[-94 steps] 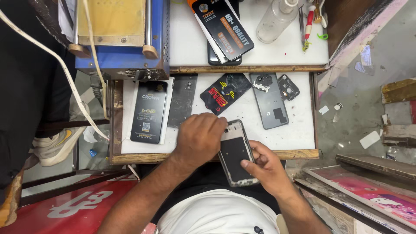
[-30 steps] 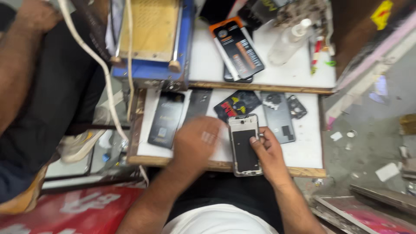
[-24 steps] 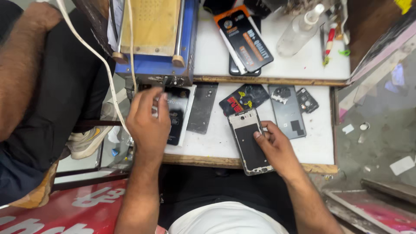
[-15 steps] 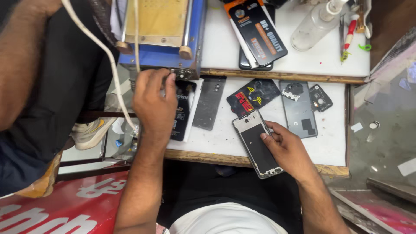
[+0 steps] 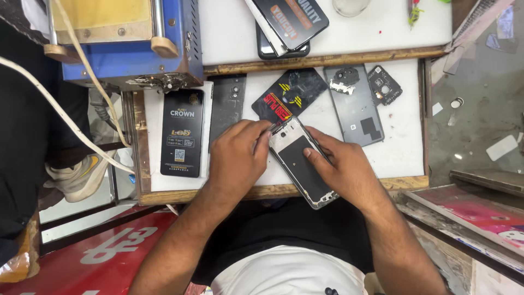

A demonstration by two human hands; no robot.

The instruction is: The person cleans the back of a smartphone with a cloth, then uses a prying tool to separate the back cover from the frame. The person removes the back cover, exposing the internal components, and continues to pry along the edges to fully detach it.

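An opened phone [image 5: 297, 164] with a pale frame and a dark inner panel lies slanted over the front edge of the white work board [image 5: 396, 150]. My right hand [image 5: 346, 172] grips its right side, with the thumb pressed on the dark panel. My left hand [image 5: 237, 158] sits at the phone's upper left corner. Its fingertips are pinched there on what looks like a small thin tool [image 5: 272, 127], mostly hidden by the fingers.
On the board lie a black retail box [image 5: 182, 133], a dark back panel [image 5: 226, 104], a black card with red and yellow graphics [image 5: 289, 93], a grey back cover [image 5: 355, 106] and a small camera bezel [image 5: 383, 84]. A blue machine [image 5: 125, 38] stands behind on the left.
My left hand has come back from the blue machine's front edge to the phone's top corner. My right hand has kept its hold on the phone.
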